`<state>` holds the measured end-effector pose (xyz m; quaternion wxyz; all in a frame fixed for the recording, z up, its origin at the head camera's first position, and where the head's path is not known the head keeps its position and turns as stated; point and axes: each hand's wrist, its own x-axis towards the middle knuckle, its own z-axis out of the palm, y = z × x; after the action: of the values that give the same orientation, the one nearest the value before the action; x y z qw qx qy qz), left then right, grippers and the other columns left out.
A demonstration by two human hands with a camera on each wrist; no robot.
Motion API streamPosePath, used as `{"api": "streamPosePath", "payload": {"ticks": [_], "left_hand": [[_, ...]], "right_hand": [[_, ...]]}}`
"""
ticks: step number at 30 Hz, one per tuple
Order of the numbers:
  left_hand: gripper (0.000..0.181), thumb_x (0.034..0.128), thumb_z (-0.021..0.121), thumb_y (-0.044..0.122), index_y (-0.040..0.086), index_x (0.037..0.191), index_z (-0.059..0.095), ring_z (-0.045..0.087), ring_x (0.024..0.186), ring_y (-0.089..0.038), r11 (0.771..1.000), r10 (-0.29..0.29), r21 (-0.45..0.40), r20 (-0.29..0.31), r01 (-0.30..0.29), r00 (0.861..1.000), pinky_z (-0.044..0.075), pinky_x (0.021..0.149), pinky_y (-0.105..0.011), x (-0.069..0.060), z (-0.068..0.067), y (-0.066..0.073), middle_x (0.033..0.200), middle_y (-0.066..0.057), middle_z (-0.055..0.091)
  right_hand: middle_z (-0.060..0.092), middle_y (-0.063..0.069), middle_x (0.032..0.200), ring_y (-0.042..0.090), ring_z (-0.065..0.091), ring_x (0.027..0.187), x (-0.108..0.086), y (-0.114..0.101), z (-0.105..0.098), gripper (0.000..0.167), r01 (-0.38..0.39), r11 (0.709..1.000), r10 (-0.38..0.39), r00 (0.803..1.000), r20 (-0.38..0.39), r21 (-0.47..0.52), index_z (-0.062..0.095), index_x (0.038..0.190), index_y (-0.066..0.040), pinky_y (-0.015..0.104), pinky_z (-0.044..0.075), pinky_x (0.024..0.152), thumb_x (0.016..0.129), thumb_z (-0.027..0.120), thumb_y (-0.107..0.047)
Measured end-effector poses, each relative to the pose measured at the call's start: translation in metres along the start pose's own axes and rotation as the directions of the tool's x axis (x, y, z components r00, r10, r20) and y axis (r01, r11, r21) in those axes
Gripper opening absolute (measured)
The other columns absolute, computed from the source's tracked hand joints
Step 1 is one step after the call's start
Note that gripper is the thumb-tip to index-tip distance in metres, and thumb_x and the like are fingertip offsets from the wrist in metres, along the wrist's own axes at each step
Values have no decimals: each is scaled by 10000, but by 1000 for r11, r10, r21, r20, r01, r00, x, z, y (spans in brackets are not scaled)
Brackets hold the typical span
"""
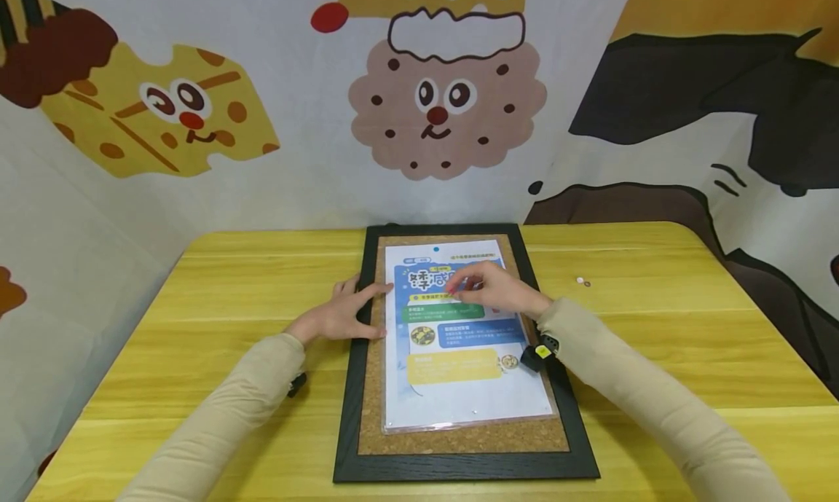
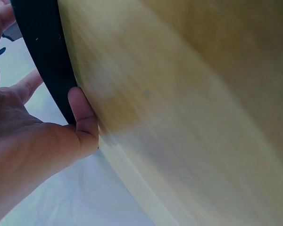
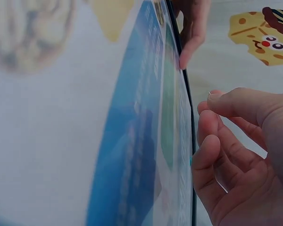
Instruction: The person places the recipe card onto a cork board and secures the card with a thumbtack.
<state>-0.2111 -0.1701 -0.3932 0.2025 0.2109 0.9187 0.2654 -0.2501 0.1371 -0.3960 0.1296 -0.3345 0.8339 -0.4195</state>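
A printed poster sheet [image 1: 459,400] in a clear cover lies on a cork board [image 1: 419,442] with a black frame [image 1: 465,467]. A blue round thumbtack [image 1: 436,249] sits at the sheet's top edge. My left hand [image 1: 337,312] rests across the frame's left side, fingers spread, with fingertips at the sheet's left edge. In the left wrist view its thumb [image 2: 80,110] touches the black frame. My right hand [image 1: 488,287] is over the upper part of the sheet. Between thumb and forefinger it pinches a tiny thumbtack [image 3: 209,95], mostly hidden by the fingertips.
Two small round pieces [image 1: 583,281], one whitish and one brownish, lie on the yellow wooden table [image 1: 655,305] right of the board. Behind the table stands a wall [image 1: 295,196] with cartoon food pictures. Both wrists carry small black cameras.
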Motion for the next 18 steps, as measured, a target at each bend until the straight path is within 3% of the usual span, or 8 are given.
{"api": "streamPosePath", "payload": {"ticks": [5, 18], "left_hand": [[805, 857, 717, 375, 195, 1523, 303, -23, 1391, -500, 1000, 2, 0, 0, -2, 1000, 189, 993, -725, 0, 0, 0, 1535, -339, -10], [806, 848, 718, 396, 210, 1519, 313, -12, 1392, -501, 1000, 3, 12, -9, -3, 1000, 190, 991, -726, 2, 1, -3, 1538, -336, 1]], "right_hand": [[677, 30, 1068, 183, 573, 797, 7, -1, 7, 179, 50, 999, -50, 999, 10, -3, 722, 1062, -65, 284, 468, 698, 894, 668, -37], [673, 58, 1050, 151, 617, 892, 26, -10, 24, 211, 99, 995, -100, 994, 52, 22, 683, 1108, -31, 329, 507, 803, 898, 659, -44]]}}
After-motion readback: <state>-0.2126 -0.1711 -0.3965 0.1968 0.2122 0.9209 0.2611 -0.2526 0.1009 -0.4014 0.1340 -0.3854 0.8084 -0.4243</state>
